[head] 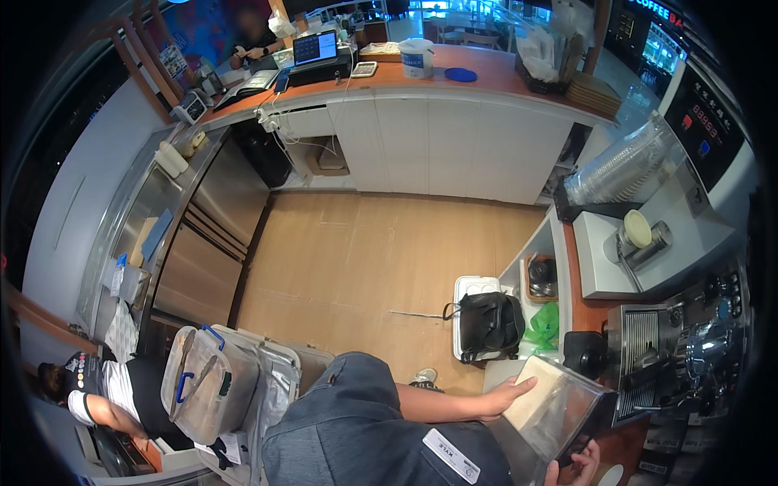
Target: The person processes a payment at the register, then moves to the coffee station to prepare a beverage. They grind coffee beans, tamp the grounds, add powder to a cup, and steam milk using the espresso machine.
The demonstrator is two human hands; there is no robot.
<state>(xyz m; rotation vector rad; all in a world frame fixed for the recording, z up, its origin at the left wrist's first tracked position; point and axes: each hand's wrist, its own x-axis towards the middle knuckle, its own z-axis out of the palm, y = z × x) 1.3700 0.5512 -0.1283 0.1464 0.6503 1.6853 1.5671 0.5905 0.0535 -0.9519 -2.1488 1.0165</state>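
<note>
At the lower right, my left hand holds the near edge of a cream-coloured block, its thumb along the top. The block lies at the mouth of a clear plastic container with a dark end. Whether the block is inside it or against it, I cannot tell. My right hand is at the container's lower side near the bottom edge, fingers curled by the dark part; its grip is partly hidden. A steel surface shows beneath.
An espresso machine stands at right. A black bag rests on a white box near the floor. Lidded plastic bins stand at left, beside a co-worker. Another person is behind the far counter.
</note>
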